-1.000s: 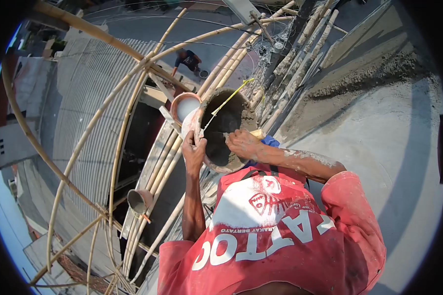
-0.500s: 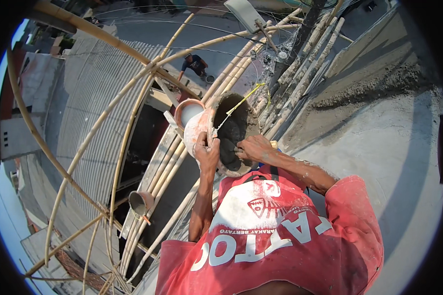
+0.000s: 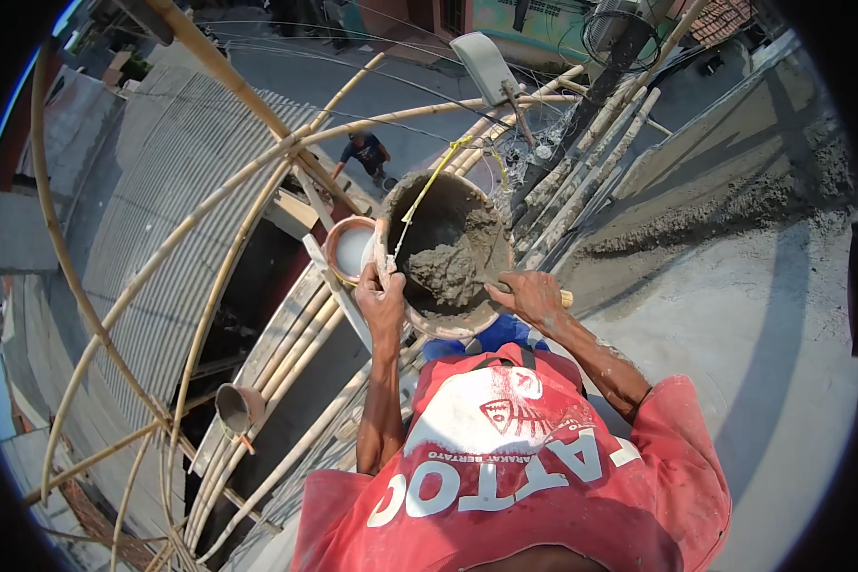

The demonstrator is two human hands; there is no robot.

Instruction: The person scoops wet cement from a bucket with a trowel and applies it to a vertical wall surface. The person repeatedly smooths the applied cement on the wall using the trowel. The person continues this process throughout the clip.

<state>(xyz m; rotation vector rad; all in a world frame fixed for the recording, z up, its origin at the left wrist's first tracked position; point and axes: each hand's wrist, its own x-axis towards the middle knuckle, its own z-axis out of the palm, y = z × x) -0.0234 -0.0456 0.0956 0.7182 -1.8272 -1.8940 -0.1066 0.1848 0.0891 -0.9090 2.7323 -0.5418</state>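
Observation:
A mortar-smeared bucket (image 3: 459, 331) is tilted with its mouth showing in front of my chest. Inside lies a lump of wet grey mortar (image 3: 445, 275). My left hand (image 3: 381, 297) is closed on the bucket's left rim, beside a yellow-and-white cord (image 3: 432, 183) that stretches across the mouth. At the right rim, my right hand (image 3: 532, 297) grips a trowel; its pale wooden handle end (image 3: 567, 298) sticks out behind the fist. The trowel's blade is mostly hidden by mortar and fingers.
A smaller orange bucket (image 3: 332, 250) with whitish liquid stands just left. Bamboo poles (image 3: 200, 212) cross at the left; another bucket (image 3: 240, 408) sits on planks lower left. At right is a wall with rough wet mortar (image 3: 715, 217). A person (image 3: 362, 153) is far below.
The bucket's mouth has turned more toward me, and the mortar lump now shows. My right hand has moved from inside the mouth to its right rim, with the view shifting too.

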